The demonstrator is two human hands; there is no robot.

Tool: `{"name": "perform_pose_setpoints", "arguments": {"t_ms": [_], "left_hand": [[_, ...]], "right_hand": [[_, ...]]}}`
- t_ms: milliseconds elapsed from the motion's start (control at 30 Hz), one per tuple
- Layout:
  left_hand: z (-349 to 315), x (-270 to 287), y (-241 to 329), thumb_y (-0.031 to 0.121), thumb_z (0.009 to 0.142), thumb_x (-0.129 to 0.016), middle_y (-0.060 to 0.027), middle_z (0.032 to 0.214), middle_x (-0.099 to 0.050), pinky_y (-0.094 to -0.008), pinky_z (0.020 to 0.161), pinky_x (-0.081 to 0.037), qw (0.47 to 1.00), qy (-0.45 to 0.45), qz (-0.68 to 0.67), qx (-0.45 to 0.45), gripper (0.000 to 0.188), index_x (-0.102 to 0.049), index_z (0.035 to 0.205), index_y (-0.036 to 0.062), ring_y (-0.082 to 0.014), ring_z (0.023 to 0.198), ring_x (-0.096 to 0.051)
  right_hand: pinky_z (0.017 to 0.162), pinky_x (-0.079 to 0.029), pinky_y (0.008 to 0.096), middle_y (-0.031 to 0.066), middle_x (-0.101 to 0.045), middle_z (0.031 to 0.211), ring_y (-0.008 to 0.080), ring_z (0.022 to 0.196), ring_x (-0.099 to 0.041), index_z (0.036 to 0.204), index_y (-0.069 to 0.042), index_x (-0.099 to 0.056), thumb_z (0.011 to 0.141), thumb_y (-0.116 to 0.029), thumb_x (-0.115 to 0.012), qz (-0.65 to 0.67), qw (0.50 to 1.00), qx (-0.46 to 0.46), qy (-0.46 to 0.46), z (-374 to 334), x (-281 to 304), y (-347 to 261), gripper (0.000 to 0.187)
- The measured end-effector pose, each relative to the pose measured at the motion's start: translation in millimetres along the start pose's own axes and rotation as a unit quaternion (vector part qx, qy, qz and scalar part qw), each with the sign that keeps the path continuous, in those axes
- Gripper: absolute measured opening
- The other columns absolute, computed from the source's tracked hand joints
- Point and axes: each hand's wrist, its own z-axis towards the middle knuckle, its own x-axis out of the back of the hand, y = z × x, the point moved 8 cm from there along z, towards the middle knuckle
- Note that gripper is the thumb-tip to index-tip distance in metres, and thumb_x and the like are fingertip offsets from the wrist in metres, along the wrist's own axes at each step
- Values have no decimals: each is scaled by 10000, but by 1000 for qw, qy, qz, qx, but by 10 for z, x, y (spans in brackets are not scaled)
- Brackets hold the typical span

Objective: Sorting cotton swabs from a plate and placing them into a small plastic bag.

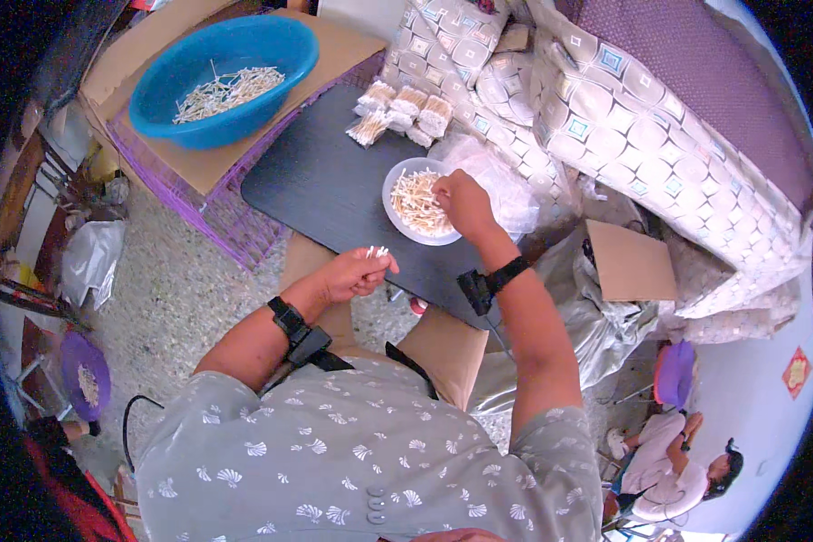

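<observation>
My left hand is closed around a few cotton swabs, whose white tips stick up above the fingers. It hovers just off the near edge of the dark table. Over a round white bowl my right hand reaches in from the right, fingers pinched at the swabs. Loose cotton swabs fill this bowl. What the right fingertips grip, if anything, is too small to make out. Behind the bowl lie several clear packs of cotton swabs, stacked together.
A large blue basin with loose swabs stands on cardboard at the far left. Crumpled clear plastic bags lie right of the bowl, beside a patterned sofa. Another person sits at the lower right.
</observation>
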Motion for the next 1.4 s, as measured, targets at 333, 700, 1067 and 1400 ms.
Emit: {"name": "perform_pose_setpoints", "arguments": {"t_ms": [333, 700, 1067, 1400], "left_hand": [[-83, -185, 252, 337, 965, -543, 78, 586, -377, -195, 411, -260, 998, 3, -8, -67, 263, -578, 990, 78, -32, 476, -330], [-169, -590, 680, 328, 970, -539, 88, 591, -381, -197, 416, -223, 986, 76, 20, -147, 279, -594, 1046, 65, -12, 471, -298], [-322, -632, 714, 339, 952, -560, 94, 608, -423, -222, 416, -243, 951, 192, 120, -209, 214, -612, 907, 136, -24, 474, -321], [-404, -740, 788, 233, 900, -647, 105, 663, -480, -204, 425, -255, 943, 237, 125, -199, 138, -630, 939, 102, 1, 516, -365]], "right_hand": [[709, -507, 372, 130, -621, 877, 281, 779, -629, 917, -71, -655, 822, -142, -658, 155, 980, 14, 121, -59, 358, -32, 118], [630, -461, 242, 31, -638, 854, 91, 675, -542, 947, -47, -576, 902, -110, -582, 628, 763, -131, 80, -754, 299, -568, 78], [626, -459, 229, -3, -623, 809, 75, 696, -548, 933, -55, -596, 884, -83, -616, 581, 802, -106, 86, -1148, 266, -831, 60], [589, -439, 223, -25, -599, 773, 53, 670, -522, 896, -36, -606, 861, -79, -647, 566, 807, -131, 108, -1293, 24, -939, 69]]}}
